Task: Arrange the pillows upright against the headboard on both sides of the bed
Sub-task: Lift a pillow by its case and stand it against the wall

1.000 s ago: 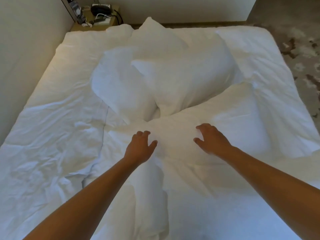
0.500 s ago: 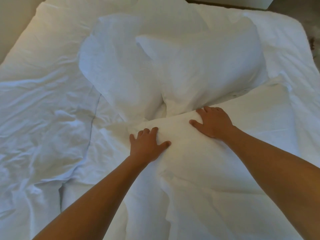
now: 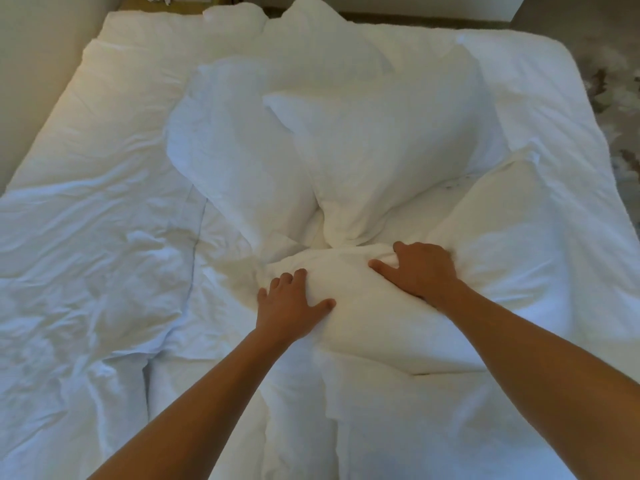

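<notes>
Head view: near pillow (image 3: 433, 320) lies flat on the rumpled bed (image 3: 86, 237), long axis running from lower left up toward the right edge. Left hand (image 3: 291, 306) grips its left end, fingers curled into the fabric; right hand (image 3: 420, 268) clutches its far edge. Three more pillows (image 3: 381, 150) lie heaped just beyond, touching it.

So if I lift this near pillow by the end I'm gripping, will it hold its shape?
Probably not: the near pillow already bunches and dents under the left hand and right hand, so it likely sags. It looks puffy, so probably light. Its wrinkled cover should grip easily.
</notes>
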The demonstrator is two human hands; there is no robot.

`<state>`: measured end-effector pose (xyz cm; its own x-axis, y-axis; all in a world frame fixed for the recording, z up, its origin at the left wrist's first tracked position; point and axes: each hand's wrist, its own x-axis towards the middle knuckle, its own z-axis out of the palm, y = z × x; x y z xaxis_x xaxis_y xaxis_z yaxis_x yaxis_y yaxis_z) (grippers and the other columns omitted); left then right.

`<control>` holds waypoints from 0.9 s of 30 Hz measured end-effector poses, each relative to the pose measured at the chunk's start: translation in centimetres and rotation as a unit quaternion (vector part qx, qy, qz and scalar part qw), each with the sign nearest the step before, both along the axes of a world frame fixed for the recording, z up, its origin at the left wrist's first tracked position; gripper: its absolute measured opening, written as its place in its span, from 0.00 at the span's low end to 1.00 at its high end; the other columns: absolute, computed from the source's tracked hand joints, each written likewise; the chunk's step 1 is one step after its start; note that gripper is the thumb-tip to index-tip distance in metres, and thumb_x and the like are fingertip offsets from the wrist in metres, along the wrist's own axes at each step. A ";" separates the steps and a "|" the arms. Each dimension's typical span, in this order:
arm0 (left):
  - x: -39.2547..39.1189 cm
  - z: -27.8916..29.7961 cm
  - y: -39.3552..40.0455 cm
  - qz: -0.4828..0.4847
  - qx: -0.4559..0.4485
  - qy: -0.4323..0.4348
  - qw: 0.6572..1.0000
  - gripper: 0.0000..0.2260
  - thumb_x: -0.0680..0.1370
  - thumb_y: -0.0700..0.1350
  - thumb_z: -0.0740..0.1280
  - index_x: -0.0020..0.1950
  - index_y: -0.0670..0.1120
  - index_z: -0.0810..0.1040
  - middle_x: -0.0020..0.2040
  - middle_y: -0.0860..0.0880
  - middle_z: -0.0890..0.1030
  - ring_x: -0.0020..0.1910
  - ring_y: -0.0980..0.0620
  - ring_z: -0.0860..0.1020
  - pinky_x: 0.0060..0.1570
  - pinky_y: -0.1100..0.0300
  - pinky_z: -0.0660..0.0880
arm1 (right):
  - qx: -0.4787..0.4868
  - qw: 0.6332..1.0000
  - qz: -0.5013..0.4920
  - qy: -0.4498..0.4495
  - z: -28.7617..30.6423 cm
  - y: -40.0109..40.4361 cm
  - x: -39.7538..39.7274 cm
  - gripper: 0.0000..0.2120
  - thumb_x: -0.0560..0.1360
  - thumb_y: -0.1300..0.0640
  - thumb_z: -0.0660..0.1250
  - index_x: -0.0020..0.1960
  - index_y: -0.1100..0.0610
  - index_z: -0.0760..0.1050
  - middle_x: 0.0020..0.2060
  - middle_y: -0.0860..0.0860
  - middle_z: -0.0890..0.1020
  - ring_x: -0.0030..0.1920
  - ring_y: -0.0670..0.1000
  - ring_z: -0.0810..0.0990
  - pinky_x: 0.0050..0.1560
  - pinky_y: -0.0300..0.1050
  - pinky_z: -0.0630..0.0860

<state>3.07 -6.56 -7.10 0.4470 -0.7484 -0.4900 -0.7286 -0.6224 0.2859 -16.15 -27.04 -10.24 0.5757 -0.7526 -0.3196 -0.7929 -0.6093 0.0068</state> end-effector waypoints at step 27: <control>-14.2 12.8 13.2 -0.106 -0.113 -0.033 0.987 0.15 0.81 0.61 0.61 0.52 0.49 0.68 0.41 0.49 0.80 0.39 0.45 0.80 0.35 0.54 0.72 | -0.044 0.993 0.047 -0.097 17.2 18.3 -18.6 0.16 0.80 0.44 0.68 0.60 0.54 0.79 0.53 0.54 0.81 0.52 0.58 0.82 0.52 0.51 0.74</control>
